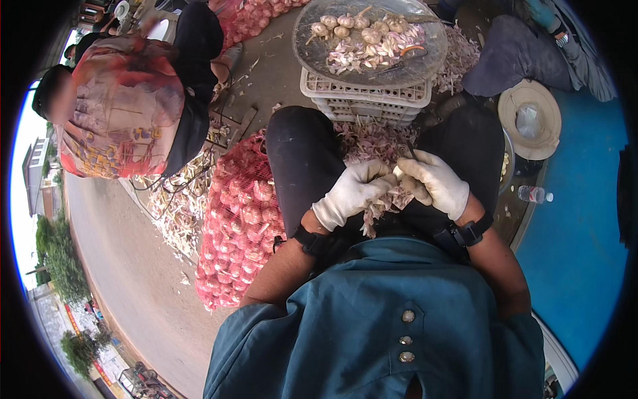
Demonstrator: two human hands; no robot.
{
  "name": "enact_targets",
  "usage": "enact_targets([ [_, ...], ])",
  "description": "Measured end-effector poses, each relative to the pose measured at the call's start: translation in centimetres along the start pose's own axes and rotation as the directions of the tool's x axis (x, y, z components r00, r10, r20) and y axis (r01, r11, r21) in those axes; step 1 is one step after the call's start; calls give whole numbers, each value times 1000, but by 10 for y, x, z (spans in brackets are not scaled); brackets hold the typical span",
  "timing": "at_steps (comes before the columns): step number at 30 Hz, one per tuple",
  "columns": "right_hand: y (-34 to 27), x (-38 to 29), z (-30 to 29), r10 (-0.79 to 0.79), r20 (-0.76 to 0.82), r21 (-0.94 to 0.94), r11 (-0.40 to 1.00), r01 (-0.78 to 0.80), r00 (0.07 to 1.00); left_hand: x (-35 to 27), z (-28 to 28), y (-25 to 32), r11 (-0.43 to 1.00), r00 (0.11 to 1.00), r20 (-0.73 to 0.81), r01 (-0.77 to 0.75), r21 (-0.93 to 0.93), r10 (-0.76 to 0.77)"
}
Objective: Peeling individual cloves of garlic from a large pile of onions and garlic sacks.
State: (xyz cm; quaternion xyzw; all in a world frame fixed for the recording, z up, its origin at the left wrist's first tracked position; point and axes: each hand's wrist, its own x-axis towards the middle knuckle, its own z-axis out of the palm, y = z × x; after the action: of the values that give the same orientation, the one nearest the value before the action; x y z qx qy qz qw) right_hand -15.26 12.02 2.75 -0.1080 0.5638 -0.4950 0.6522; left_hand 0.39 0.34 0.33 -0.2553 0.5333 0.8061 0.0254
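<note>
My two gloved hands meet over my lap in the head view. A pale garlic clove (398,172) sits between their fingertips. My left hand (356,190) is closed in, its fingers touching the clove's side. My right hand (434,183) pinches the clove and also holds a small dark tool, probably a knife (411,150), whose blade cannot be made out. Loose garlic skins (377,139) lie between my knees and below my hands. Beyond them a round metal tray (306,52) bears whole garlic bulbs (345,20), separated cloves (371,50) and an orange-handled curved tool (412,49).
White plastic crates (366,99) support the tray. A red mesh sack of garlic (244,219) stands left of my leg. A straw hat (549,119), a bowl of peeled cloves (507,162) and a plastic bottle (534,194) are at right. Two people (124,109) (523,55) sit nearby.
</note>
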Motion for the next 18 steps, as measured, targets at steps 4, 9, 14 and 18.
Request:
enact_targets([
  [4, 1, 0, 3, 11, 25, -7, 1000, -11, 1000, 0, -3, -2, 1000, 999, 25, -22, 3, 21],
  [9, 6, 3, 3, -9, 0, -124, 992, 9, 1000, 0, -2, -9, 999, 999, 19, -47, 14, 46],
  [14, 1, 2, 2, 0, 75, -328, 944, 25, 997, 8, -10, -22, 989, 992, -27, -122, 86, 125],
  [18, 15, 6, -4, -71, 131, -273, 956, 105, 989, 14, -15, -12, 978, 947, -277, -193, -80, 164],
])
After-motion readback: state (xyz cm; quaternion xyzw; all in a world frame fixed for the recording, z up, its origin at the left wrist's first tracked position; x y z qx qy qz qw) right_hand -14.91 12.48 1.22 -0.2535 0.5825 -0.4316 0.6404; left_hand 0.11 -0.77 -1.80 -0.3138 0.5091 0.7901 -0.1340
